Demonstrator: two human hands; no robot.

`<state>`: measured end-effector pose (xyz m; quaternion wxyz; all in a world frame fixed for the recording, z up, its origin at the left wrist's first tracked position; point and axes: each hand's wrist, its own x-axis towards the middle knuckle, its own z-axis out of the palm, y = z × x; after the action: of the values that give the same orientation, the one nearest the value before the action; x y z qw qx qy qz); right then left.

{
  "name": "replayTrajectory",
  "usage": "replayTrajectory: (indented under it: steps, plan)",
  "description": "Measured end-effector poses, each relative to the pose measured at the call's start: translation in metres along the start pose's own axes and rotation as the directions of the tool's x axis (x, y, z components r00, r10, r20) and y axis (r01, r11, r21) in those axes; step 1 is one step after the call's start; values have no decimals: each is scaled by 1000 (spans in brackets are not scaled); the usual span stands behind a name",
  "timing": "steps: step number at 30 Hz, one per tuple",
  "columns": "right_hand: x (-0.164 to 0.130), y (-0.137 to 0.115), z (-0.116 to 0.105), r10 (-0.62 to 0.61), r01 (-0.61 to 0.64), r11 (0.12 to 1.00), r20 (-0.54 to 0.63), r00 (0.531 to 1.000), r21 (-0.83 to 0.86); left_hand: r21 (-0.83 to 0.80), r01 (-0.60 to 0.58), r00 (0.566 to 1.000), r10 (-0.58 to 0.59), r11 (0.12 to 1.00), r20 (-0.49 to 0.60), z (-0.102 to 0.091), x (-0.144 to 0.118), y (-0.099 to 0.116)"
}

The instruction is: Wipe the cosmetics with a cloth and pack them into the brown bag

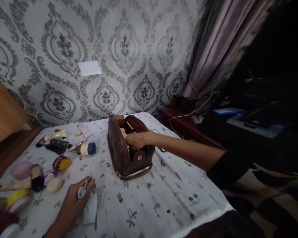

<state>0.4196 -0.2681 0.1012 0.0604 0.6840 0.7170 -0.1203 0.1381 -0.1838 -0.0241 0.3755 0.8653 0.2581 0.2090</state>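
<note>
A brown leather makeup bag (118, 148) stands upright on the cloth-covered table, its top unzipped. My right hand (137, 140) reaches down into its opening; the fingertips are hidden among the contents, so their grip does not show. My left hand (76, 195) is closed on a crumpled white tissue (81, 191) near the front of the table. A flat white piece (90, 210) hangs or lies just below that hand; whether it belongs to the tissue I cannot tell. Left of the bag lies a bottle with a dark blue cap (91, 148).
Several cosmetics cover the left side: an amber jar (62, 163), a pink sponge (21, 170), a yellow-lidded jar (18, 198), a dark green tube (61, 143) and a pink tube (85, 131). Behind the bag rises a patterned wall (124, 66). A white cable (188, 114) runs at right.
</note>
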Motion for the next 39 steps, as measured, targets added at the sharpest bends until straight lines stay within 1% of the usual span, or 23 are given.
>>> replayTrajectory:
  steps: [2, 3, 4, 5, 6, 7, 8, 9, 10, 11, 12, 14, 15, 16, 17, 19, 22, 24, 27, 29, 31, 34, 39]
  plan:
    - [-5, 6, -13, -22, 30, 996, -95, 995, 84, -7, -6, 1000, 6, 1000, -5, -1, 1, 0]
    - [-9, 9, -18, -16, 53, 985, -219, 976, 164, -14, -7, 1000, 7, 1000, -9, -1, 2, 1]
    - [-15, 11, -23, 10, 90, 966, -381, 924, 244, -21, -5, 1000, 5, 1000, -19, -2, 3, 2]
    - [-22, 10, -26, 70, 125, 942, -549, 833, 311, -30, -3, 1000, 2, 1000, -28, -2, 3, 3]
    - [-29, 8, -26, 132, 156, 923, -671, 730, 352, -41, -2, 1000, 0, 999, -30, -2, 4, 3]
    - [-37, 3, -24, 185, 173, 913, -750, 635, 371, -53, -1, 1000, 0, 999, -31, -2, 4, 4]
    - [-45, -5, -19, 215, 181, 907, -789, 576, 380, -66, 1, 1000, -3, 998, -31, -2, 5, 4]
    - [-52, -16, -11, 217, 201, 904, -808, 547, 378, -79, 4, 1000, -6, 997, -30, -1, 5, 5]
    - [-59, -28, -1, 183, 256, 893, -818, 546, 370, -88, 6, 1000, -8, 996, -27, -1, 5, 4]
    - [-63, -41, 12, 124, 319, 877, -811, 571, 358, -94, 9, 1000, -11, 996, -24, -1, 6, 4]
    - [-67, -54, 27, 37, 387, 861, -800, 598, 329, -99, 11, 1000, -13, 995, -21, 0, 6, 4]
    - [-67, -79, 59, -179, 494, 844, -759, 627, 209, -111, 8, 1000, -10, 994, -12, 0, 6, 3]
    - [-65, -89, 74, -259, 528, 835, -739, 621, 151, -120, 5, 1000, -7, 993, -13, 1, 6, 3]
    - [-60, -98, 88, -292, 537, 832, -714, 636, 138, -130, 4, 1000, -5, 991, -12, 1, 6, 3]
    - [-55, -105, 100, -299, 542, 825, -689, 660, 162, -141, 4, 1000, -6, 990, -11, 1, 6, 3]
    - [-40, -115, 119, -275, 555, 776, -630, 726, 301, -157, 9, 1000, -10, 987, -10, 1, 7, 3]
    - [-14, -123, 135, -161, 492, 644, -525, 836, 586, -176, 13, 1000, -17, 984, -25, 0, 6, 4]
    - [1, -128, 142, -65, 431, 534, -472, 879, 727, -190, 1, 998, -12, 982, -57, -1, 6, 5]
    - [16, -132, 150, 40, 371, 368, -413, 910, 853, -205, -22, 993, -1, 978, -116, -4, 6, 5]
    - [19, -133, 154, 55, 327, 302, -359, 932, 895, -208, -27, 987, -7, 978, -158, -7, 6, 6]
    - [19, -133, 157, 45, 298, 292, -324, 945, 909, -207, -23, 979, -19, 978, -202, -9, 7, 5]
    - [16, -131, 159, 39, 299, 323, -328, 944, 898, -201, -19, 968, -32, 979, -249, -12, 8, 3]
    - [15, -131, 160, 13, 308, 342, -332, 943, 888, -171, -19, 961, -29, 985, -276, -11, 10, -2]
